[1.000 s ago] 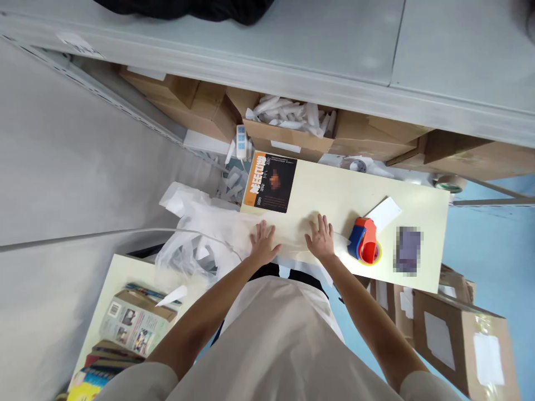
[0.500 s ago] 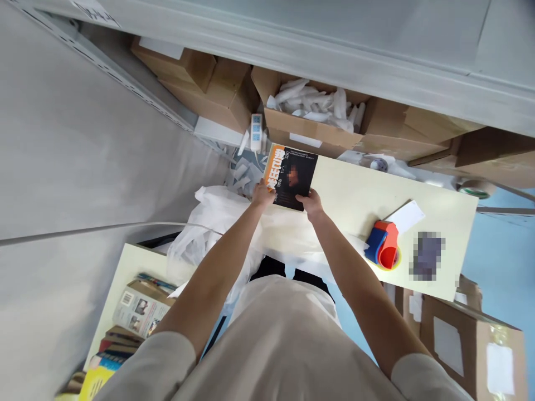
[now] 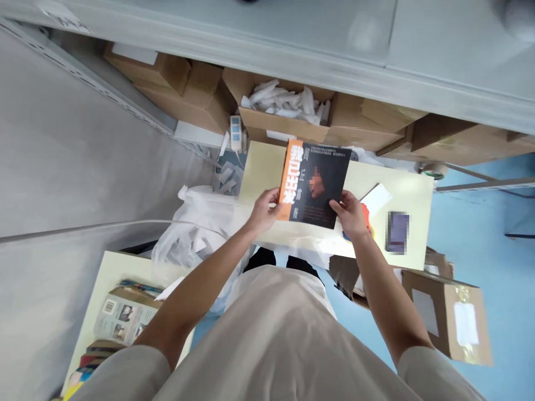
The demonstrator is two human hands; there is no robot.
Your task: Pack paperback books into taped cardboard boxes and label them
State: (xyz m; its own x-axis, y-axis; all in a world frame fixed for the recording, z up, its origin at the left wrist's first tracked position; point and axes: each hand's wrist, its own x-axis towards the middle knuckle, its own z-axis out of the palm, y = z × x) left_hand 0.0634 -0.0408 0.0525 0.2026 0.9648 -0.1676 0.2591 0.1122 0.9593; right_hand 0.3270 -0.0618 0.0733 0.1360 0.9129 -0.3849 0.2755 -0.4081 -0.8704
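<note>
A book [image 3: 320,186] with a black cover and an orange strip is held up over the pale table [image 3: 261,167]. My left hand [image 3: 266,210] grips its left edge, thumb on the orange strip. At the lower right edge, my right hand [image 3: 350,213] pinches the cover with the thumb on top. White characters run along the strip. Behind my right hand, a red and blue tape dispenser [image 3: 366,217] is mostly hidden. A white card [image 3: 376,197] and a blurred dark phone-like object [image 3: 397,233] lie to the right.
Under the grey shelf, an open carton [image 3: 284,121] holds white rolled pieces. A power strip [image 3: 236,133] stands beside it. White plastic bags [image 3: 188,234] hang at the left, near a side table with several books [image 3: 123,317]. Cardboard boxes [image 3: 443,312] sit at lower right.
Both hands have raised the book off the table, nearer to me and to the right, so it looks larger and covers part of the tape dispenser. The camera view has shifted.
</note>
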